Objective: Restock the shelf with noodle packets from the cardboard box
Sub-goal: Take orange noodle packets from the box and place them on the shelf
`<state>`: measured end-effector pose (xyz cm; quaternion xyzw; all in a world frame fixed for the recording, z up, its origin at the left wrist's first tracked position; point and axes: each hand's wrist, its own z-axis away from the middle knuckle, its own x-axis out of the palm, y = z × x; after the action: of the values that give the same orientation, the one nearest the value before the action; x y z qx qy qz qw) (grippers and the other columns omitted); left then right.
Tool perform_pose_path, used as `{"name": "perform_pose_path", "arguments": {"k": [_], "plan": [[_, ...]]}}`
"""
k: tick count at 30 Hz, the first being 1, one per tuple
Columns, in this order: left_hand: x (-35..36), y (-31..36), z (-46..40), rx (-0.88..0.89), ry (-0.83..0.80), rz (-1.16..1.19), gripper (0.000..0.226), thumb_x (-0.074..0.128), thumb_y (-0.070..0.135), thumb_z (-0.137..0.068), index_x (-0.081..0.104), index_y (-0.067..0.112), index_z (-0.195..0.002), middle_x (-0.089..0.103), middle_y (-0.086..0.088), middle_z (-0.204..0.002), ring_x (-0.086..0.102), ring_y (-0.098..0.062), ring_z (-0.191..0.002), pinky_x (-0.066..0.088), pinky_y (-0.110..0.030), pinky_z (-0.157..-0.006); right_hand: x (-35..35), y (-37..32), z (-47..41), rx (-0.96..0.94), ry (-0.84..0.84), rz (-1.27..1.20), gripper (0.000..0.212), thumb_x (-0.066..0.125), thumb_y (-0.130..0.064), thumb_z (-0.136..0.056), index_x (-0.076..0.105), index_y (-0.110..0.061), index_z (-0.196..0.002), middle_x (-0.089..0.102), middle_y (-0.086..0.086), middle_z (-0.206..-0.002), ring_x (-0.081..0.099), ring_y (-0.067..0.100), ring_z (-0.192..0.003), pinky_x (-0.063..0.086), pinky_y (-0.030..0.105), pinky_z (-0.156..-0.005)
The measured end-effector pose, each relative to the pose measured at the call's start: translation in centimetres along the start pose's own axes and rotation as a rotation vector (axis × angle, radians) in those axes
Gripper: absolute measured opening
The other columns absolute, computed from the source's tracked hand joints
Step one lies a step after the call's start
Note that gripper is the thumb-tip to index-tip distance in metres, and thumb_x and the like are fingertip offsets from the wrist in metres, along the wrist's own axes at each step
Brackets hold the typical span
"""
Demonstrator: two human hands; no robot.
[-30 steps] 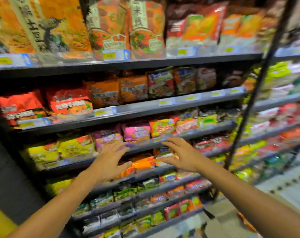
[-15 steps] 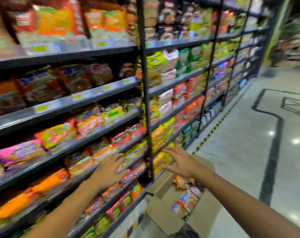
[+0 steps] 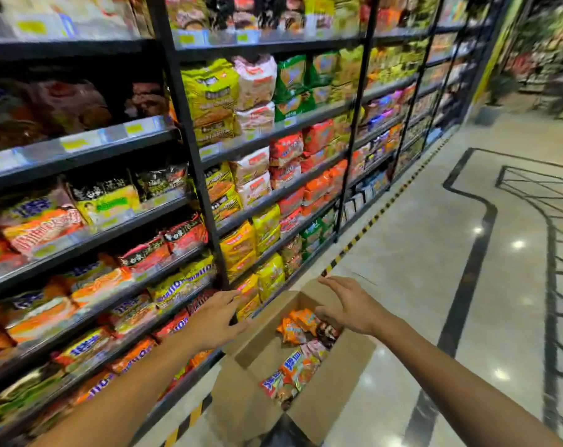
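Observation:
An open cardboard box point(image 3: 330, 391) stands on the floor at the foot of the shelves, with several noodle packets point(image 3: 297, 366) in orange, red and blue wrappers inside. My left hand point(image 3: 214, 317) hovers with fingers spread over the box's left flap, in front of the low shelves. My right hand point(image 3: 347, 306) reaches over the box's far right corner, fingers straight and holding nothing. The black metal shelf point(image 3: 90, 240) on the left carries rows of noodle packets on every level.
More shelving bays point(image 3: 386, 130) full of packets run away to the right along the aisle. A yellow and black striped line point(image 3: 364, 233) marks the floor along the shelf base. Polished tile floor point(image 3: 434, 269) with dark inlay lines lies to the right.
The view has swung right and down from the shelf to the box. Both hands have come away from the shelf and now hover over the open box.

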<state>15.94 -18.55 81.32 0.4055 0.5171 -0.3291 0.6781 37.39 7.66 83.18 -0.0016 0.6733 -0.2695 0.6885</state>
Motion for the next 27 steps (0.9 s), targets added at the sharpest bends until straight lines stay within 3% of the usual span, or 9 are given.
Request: {"name": "perform_pose_path", "arguments": {"k": [3,8,13,16,18,20,24,27], "plan": [[0.9,-0.8,-4.3,-0.007,-0.036,-0.006,0.066,0.04,0.062,-0.095,0.032,0.028,-0.151,0.027,0.004,-0.158,0.024,-0.018,-0.144,0.023,-0.036,-0.116,0.3,1.9,-4.0,0.009,-0.03,-0.037,0.075,0.052,-0.066,-0.092,0.032,-0.028,-0.153,0.036,0.002,-0.158,0.026,0.024,-0.146,0.029,0.041,-0.118],[1.7,-2.9,-12.9,0.01,-0.094,0.07,0.064,0.041,0.059,-0.097,0.031,0.027,-0.152,0.023,0.003,-0.161,0.018,-0.018,-0.147,0.018,-0.034,-0.117,0.4,5.8,-10.8,0.06,-0.094,-0.058,0.073,0.054,-0.063,-0.092,0.032,-0.028,-0.153,0.033,-0.002,-0.16,0.027,0.022,-0.145,0.028,0.041,-0.118],[1.0,-5.9,-20.9,0.01,-0.1,0.126,0.106,0.006,0.086,-0.068,0.034,0.025,-0.15,0.029,0.003,-0.157,0.023,-0.017,-0.145,0.022,-0.033,-0.114,-0.8,9.1,-17.9,0.109,-0.128,-0.057,0.072,0.055,-0.059,-0.094,0.032,-0.026,-0.153,0.034,-0.001,-0.159,0.026,0.021,-0.146,0.024,0.035,-0.118],[1.2,-7.4,-24.6,-0.018,-0.094,0.163,0.112,0.001,0.09,-0.064,0.036,0.025,-0.149,0.031,0.002,-0.157,0.024,-0.018,-0.145,0.023,-0.035,-0.115,-1.2,10.7,-21.8,0.121,-0.153,-0.073,0.072,0.055,-0.06,-0.093,0.033,-0.026,-0.153,0.035,-0.001,-0.159,0.025,0.02,-0.147,0.025,0.035,-0.119],[1.6,-7.9,-26.8,-0.039,-0.112,0.175,0.105,0.006,0.09,-0.072,0.035,0.025,-0.15,0.03,0.002,-0.157,0.023,-0.019,-0.146,0.024,-0.037,-0.116,-1.1,11.9,-24.6,0.104,-0.177,-0.081,0.072,0.054,-0.059,-0.093,0.032,-0.027,-0.154,0.034,-0.001,-0.159,0.026,0.02,-0.147,0.026,0.034,-0.119],[2.2,-8.2,-28.6,-0.067,-0.141,0.172,0.087,0.018,0.081,-0.085,0.033,0.026,-0.151,0.028,0.004,-0.157,0.023,-0.02,-0.146,0.024,-0.037,-0.117,-0.9,13.2,-27.4,0.091,-0.206,-0.081,0.072,0.054,-0.06,-0.093,0.031,-0.028,-0.154,0.035,-0.002,-0.159,0.026,0.019,-0.146,0.026,0.033,-0.118],[6.1,-9.5,-30.8,-0.208,-0.154,0.237,0.109,0.001,0.093,-0.068,0.029,0.03,-0.152,0.027,0.005,-0.159,0.022,-0.021,-0.148,0.023,-0.038,-0.12,0.3,15.9,-33.7,0.019,-0.302,-0.096,0.071,0.054,-0.059,-0.094,0.031,-0.027,-0.153,0.034,-0.002,-0.159,0.026,0.019,-0.147,0.027,0.035,-0.119],[8.5,-9.2,-31.8,-0.351,-0.119,0.32,0.097,0.008,0.088,-0.076,0.028,0.031,-0.152,0.025,0.005,-0.16,0.023,-0.021,-0.147,0.023,-0.037,-0.12,1.5,17.6,-38.6,-0.061,-0.371,-0.101,0.07,0.056,-0.056,-0.094,0.031,-0.028,-0.153,0.036,-0.002,-0.158,0.029,0.02,-0.146,0.028,0.037,-0.118]]}}
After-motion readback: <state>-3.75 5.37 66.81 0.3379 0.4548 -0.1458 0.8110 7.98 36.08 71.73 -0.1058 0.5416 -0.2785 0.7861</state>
